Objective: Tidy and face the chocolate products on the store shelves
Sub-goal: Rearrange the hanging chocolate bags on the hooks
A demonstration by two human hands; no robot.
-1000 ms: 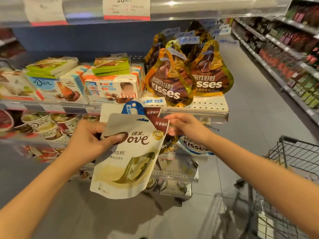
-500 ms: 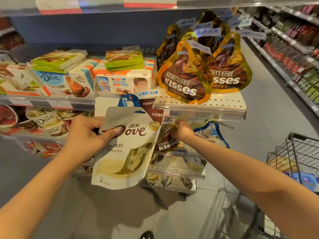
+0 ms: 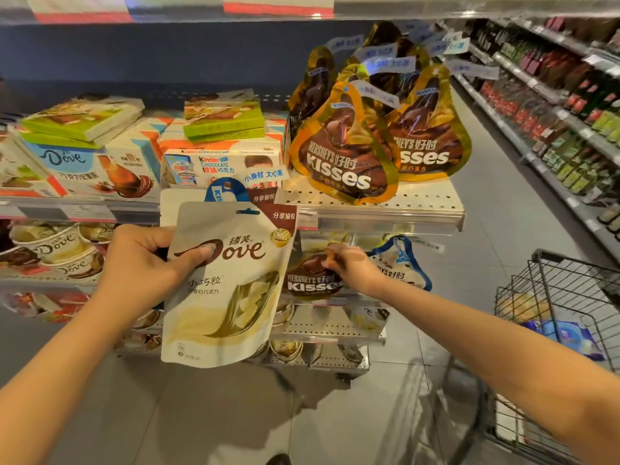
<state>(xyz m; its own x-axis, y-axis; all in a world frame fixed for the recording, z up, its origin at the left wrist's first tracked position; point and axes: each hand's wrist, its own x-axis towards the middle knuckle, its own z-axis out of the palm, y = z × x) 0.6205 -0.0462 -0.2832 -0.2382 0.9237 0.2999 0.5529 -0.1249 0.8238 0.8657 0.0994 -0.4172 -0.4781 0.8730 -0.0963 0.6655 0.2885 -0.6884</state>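
Observation:
My left hand grips a cream Dove white-chocolate pouch in front of the shelves, thumb across its logo, with other packs stacked behind it. My right hand reaches under the upper shelf and pinches the top of a brown Hershey's Kisses bag on the lower shelf. A blue-and-white Kisses bag stands just right of that hand. On the upper shelf stand several gold Kisses bags, some leaning.
Kinder and Dove boxes with green boxes on top fill the upper shelf's left. Dove cups sit below them. A wire shopping cart stands at the right. Another aisle of shelves runs along the far right.
My right hand has gone from the shelf edge in under the upper shelf and taken hold of the brown Kisses bag. My left hand keeps holding the Dove pouch.

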